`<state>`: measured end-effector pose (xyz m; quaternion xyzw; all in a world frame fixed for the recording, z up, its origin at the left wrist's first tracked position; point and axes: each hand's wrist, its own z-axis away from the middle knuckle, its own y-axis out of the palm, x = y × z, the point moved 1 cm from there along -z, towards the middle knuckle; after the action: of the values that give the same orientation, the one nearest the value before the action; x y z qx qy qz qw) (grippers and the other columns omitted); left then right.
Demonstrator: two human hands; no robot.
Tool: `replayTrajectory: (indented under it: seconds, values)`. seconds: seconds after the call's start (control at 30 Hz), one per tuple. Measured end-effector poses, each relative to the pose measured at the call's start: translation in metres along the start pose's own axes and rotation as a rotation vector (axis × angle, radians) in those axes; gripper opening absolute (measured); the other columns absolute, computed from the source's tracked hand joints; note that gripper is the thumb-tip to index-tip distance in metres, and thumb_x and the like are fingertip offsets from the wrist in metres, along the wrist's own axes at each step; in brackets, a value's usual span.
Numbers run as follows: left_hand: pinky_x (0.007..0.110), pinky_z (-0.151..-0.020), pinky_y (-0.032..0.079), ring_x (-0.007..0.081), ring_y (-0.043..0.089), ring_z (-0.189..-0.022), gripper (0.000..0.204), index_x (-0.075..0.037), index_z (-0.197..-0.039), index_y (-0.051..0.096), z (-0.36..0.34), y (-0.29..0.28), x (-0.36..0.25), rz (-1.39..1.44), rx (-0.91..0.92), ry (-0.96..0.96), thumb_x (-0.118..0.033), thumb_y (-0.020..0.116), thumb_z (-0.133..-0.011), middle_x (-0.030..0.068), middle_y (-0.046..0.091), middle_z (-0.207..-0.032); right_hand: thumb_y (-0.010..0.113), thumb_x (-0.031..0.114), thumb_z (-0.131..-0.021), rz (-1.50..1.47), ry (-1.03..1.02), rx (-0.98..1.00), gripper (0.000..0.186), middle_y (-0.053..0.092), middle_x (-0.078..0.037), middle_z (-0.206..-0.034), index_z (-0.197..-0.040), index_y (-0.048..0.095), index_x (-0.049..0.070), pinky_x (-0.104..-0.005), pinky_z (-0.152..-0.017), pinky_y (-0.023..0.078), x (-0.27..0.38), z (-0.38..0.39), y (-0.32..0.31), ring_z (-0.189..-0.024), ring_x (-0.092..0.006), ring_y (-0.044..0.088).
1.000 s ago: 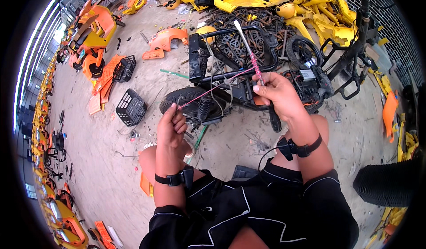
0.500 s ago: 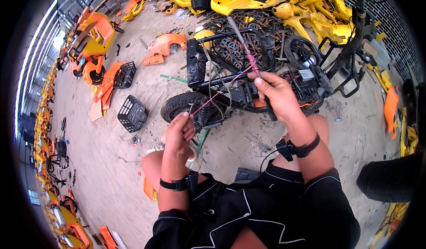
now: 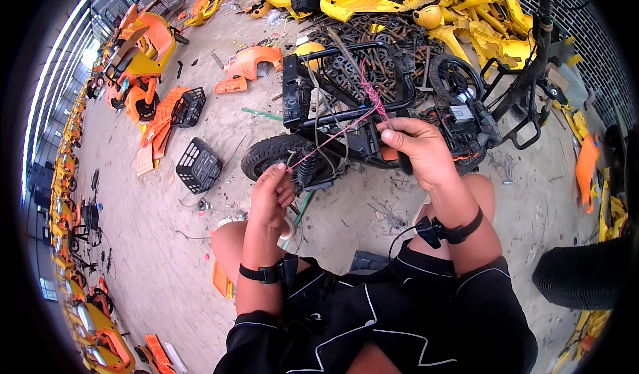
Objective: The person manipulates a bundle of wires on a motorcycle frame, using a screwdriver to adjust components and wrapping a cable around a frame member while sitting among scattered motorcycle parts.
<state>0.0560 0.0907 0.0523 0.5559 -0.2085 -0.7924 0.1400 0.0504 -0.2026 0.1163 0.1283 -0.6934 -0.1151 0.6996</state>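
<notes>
My right hand is closed, thumb and fingers pinching the near end of a slim metal rod that points away and up to the left. Pink wire is wound in loose loops around the rod just beyond those fingers, with one short end sticking up. From the loops a single strand runs down to the left, fairly taut. My left hand pinches that strand between thumb and fingertips. Beneath both hands is a stripped black scooter frame with a rear wheel and exposed wiring.
Beyond the frame lies a heap of rusty metal parts, with yellow body panels behind it. Black baskets and orange panels lie to the left. A stack of black round items stands at the right.
The rod has swung slightly left at its far end, and the pink loops look looser and more spread. My right hand has dipped a little; the left has barely moved.
</notes>
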Motion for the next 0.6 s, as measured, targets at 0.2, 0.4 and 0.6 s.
replayTrajectory:
  seconds: [0.2, 0.4, 0.6]
  values:
    - [0.021, -0.040, 0.023, 0.0051, 0.028, -0.043, 0.022, -0.003, -0.093, 0.055, 0.000, 0.007, 0.002, -0.020, 0.011, -0.032, -0.025, 0.053, -0.096, -0.0049, 0.033, -0.058, 0.063, 0.013, -0.091, 0.114, -0.008, 0.051, 0.022, 0.064, -0.003, -0.083, -0.108, 0.064, -0.001, -0.0221, -0.062, 0.046, -0.006, -0.001, -0.002, -0.072, -0.0087, 0.056]
    - [0.021, -0.040, 0.024, 0.0052, 0.029, -0.044, 0.023, -0.003, -0.093, 0.055, -0.003, 0.010, 0.007, -0.030, 0.036, -0.032, -0.025, 0.054, -0.096, -0.0046, 0.035, -0.059, 0.065, 0.008, -0.089, 0.086, 0.012, 0.127, 0.022, 0.058, -0.003, -0.082, -0.107, 0.055, 0.001, -0.0198, -0.053, 0.042, 0.003, 0.012, 0.011, -0.066, -0.0076, 0.052]
    - [0.021, -0.040, 0.024, 0.0050, 0.029, -0.044, 0.022, -0.004, -0.092, 0.056, -0.003, 0.018, 0.011, -0.020, 0.055, -0.025, -0.025, 0.054, -0.096, -0.0048, 0.035, -0.059, 0.065, 0.009, -0.090, 0.011, -0.002, 0.026, 0.019, 0.058, -0.002, -0.082, -0.105, 0.059, -0.001, -0.0211, -0.058, 0.045, -0.003, 0.008, 0.009, -0.071, -0.0085, 0.054]
